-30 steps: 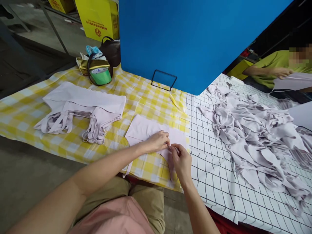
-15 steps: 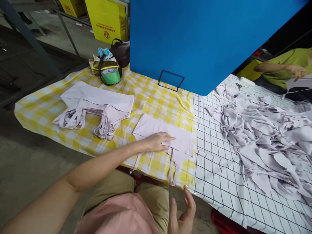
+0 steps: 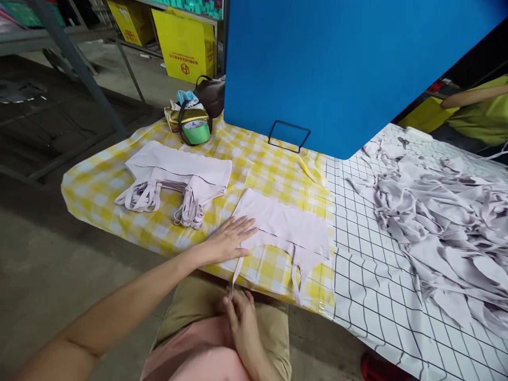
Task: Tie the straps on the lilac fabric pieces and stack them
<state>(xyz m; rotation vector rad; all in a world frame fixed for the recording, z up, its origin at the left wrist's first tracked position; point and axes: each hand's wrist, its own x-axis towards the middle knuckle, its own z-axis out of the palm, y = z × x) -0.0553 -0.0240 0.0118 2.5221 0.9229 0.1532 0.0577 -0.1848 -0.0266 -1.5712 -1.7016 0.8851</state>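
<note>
A pale lilac strappy top [image 3: 288, 219] lies flat on the yellow checked tablecloth [image 3: 262, 270], its straps pointing toward me. My left hand [image 3: 228, 242] rests with spread fingers on the top's left side, near the base of the left strap. Below the table edge, my right hand [image 3: 243, 315] has its thumb and fingers closed on the lower end of that left strap. The other strap [image 3: 296, 280] hangs near the front edge, untouched. To the left sits a neat stack of similar lilac tops [image 3: 178, 172], straps bunched toward me.
A large heap of lilac garments [image 3: 440, 222] covers much of the white grid cloth [image 3: 365, 296] at right. A blue panel [image 3: 317, 69] rises behind. Green tape [image 3: 197, 132] and a dark bag [image 3: 212, 95] sit at the back. Another person's arm [image 3: 476, 98] shows far right.
My left hand has slid left across the top to its left side, fingers now spread. My right hand has moved left and taken hold of the left strap's end. The view has shifted a little.
</note>
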